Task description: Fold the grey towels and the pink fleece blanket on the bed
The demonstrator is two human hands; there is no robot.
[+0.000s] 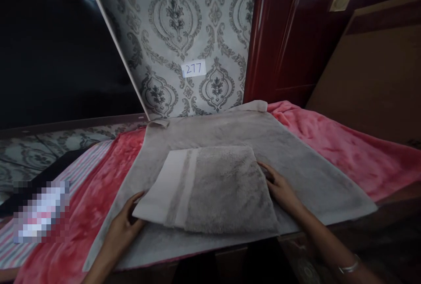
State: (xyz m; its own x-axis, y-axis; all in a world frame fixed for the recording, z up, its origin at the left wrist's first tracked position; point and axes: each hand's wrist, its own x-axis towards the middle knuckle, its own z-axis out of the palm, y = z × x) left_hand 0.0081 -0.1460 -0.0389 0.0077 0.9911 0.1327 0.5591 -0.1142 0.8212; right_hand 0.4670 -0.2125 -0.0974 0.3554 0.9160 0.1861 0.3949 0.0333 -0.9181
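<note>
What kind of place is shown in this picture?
Probably a room in a home: patterned wallpaper, a dark red wooden door, and a pink blanket under a grey towel that both hands touch.

matt terry towel, fleecy blanket

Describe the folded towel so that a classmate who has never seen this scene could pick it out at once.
Find the pink blanket; a large grey towel lies spread on it. On that lies the folded towel, between both hands: smaller, with a pale striped band at its left end.
</note>
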